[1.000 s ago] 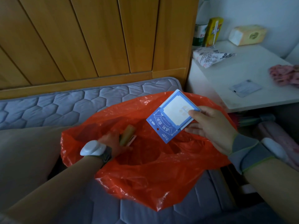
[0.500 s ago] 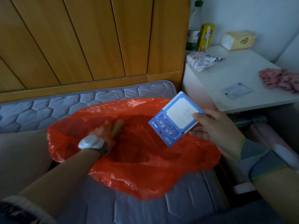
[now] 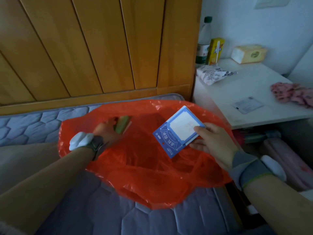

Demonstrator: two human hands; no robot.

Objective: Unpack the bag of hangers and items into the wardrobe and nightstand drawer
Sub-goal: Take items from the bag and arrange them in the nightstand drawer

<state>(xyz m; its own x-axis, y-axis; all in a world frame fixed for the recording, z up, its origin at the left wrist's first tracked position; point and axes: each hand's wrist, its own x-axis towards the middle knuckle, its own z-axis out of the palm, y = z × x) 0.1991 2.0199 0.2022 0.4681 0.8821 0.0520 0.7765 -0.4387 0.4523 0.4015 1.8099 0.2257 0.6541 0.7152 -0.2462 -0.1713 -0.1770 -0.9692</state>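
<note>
An orange plastic bag (image 3: pixel 152 175) lies open on the grey quilted mattress (image 3: pixel 101 214). My left hand (image 3: pixel 108 133) is at the bag's far left rim and grips a small greenish item with a pale edge (image 3: pixel 122 124). Over the bag's right side, my right hand (image 3: pixel 213 141) pinches a flat blue-and-white packet (image 3: pixel 176 133) between thumb and fingers. What else lies inside the bag is hidden in its folds.
A wooden headboard (image 3: pixel 101 48) stands behind the mattress. To the right, a white nightstand (image 3: pixel 245 92) carries a bottle (image 3: pixel 203 41), a yellow carton (image 3: pixel 216 50), a tissue pack (image 3: pixel 248 54), a printed wrapper (image 3: pixel 213 75), a small sachet (image 3: pixel 247 105) and pink cloth (image 3: pixel 293 94).
My left hand has moved with the greenish item from the bag's middle toward its far left rim. My right hand keeps the blue packet over the bag. My head has tilted up.
</note>
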